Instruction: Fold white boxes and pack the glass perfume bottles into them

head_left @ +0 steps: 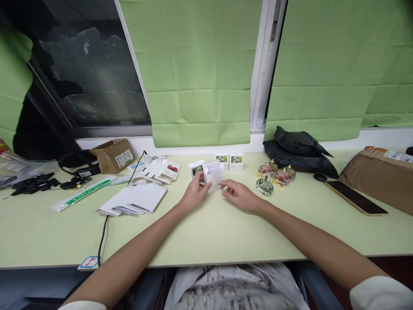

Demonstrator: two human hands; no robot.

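My left hand (195,191) grips a small white carton (214,177) by its left side, and the carton's top flaps stand up. At its right edge is my right hand (240,196), fingers bent and apart, holding nothing; whether a fingertip touches the carton I cannot tell. Just behind are a white box with a dark green picture (196,168) and two upright boxes with green pictures (236,161). To the right stands a clear glass perfume bottle with a greenish tint (265,186), in front of several pink and gold bottles (282,175).
Flat white cartons (138,199) lie in a stack on the left, by a brown box (113,157) and a dark cable (103,237). A green-striped strip (85,193) lies farther left. Black bags (298,150), a phone (355,197) and a brown parcel (380,178) occupy the right.
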